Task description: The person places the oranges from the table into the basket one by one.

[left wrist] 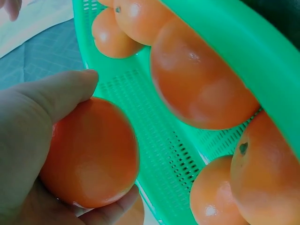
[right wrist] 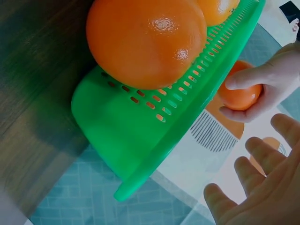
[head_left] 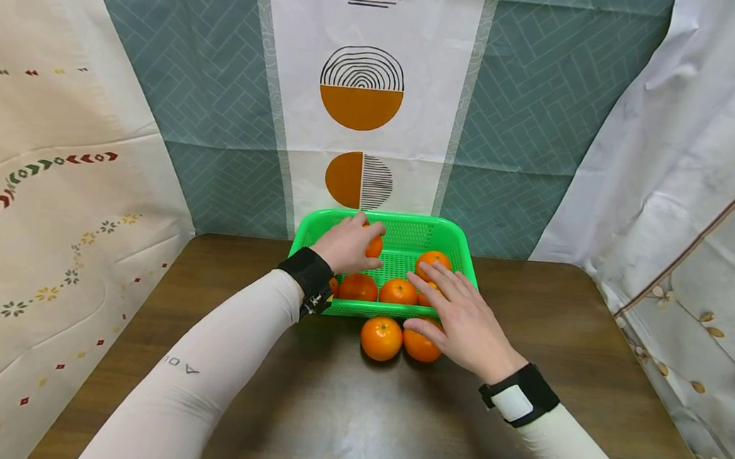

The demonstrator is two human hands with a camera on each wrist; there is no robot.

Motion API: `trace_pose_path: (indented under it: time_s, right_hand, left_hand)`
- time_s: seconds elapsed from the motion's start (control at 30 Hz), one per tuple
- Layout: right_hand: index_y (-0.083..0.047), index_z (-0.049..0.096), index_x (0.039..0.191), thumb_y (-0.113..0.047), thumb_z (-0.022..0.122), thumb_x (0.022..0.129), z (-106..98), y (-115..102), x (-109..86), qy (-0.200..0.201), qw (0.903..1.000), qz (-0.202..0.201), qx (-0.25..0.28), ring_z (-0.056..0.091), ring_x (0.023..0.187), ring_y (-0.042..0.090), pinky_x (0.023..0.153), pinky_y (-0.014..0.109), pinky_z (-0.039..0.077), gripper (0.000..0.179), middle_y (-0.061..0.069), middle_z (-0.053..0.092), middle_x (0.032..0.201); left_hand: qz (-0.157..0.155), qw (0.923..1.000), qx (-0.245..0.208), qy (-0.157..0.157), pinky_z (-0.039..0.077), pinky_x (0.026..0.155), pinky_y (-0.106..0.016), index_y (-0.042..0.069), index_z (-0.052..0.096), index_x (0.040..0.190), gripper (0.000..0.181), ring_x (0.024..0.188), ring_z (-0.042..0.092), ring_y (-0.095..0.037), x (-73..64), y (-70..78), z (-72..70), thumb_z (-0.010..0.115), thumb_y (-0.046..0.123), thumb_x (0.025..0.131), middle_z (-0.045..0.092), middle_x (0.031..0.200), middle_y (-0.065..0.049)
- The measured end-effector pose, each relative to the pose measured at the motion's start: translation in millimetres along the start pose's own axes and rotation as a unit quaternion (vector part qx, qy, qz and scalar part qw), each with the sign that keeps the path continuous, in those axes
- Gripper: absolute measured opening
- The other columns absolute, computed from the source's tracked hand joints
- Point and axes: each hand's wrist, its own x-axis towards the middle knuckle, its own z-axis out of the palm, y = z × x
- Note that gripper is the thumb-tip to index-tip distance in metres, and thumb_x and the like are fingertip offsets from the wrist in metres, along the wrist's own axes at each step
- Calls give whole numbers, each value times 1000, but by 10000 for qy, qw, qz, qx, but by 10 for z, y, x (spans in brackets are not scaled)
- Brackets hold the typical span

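My left hand (head_left: pixel 348 246) grips an orange (left wrist: pixel 93 154) at the back left of a green plastic basket (head_left: pixel 306 229). In the left wrist view the thumb and fingers wrap this fruit, with the basket's perforated floor behind it. Fingers spread, my right hand (head_left: pixel 466 325) hovers at the basket's front right corner and holds nothing. Inside the basket, several more oranges (head_left: pixel 399 291) line the front wall, and another orange (head_left: pixel 433 264) sits on the right side. The right hand partly hides some of the fruit.
On the brown wooden table (head_left: pixel 354 420), one orange (head_left: pixel 382 338) lies just before the basket. A second orange (head_left: pixel 421 343) beside it is partly under my right hand. A patterned cloth (head_left: pixel 361 136) hangs behind the basket.
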Motion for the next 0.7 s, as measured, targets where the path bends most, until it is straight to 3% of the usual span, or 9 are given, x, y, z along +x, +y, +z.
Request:
trace_pose_path:
  time_s: [0.3, 0.7]
  right_hand:
    - [-15, 47, 169, -54, 76, 102, 18, 23, -26, -8, 10000, -16, -7, 35, 162, 34, 129, 63, 28, 82, 14, 42, 174]
    - [-15, 48, 169, -56, 76, 102, -5, 25, -40, -43, 10000, 55, 40, 34, 163, 33, 131, 59, 25, 83, 14, 41, 174]
  left_hand:
    - [-106, 9996, 108, -218, 53, 94, -48, 15, 56, 160, 68, 116, 56, -37, 117, -65, 135, 82, 41, 102, 54, 140, -20]
    - [-267, 9985, 98, -477, 54, 96, -49, 15, 56, 159, 68, 118, 58, -39, 236, -82, 212, 83, 40, 102, 55, 141, -22]
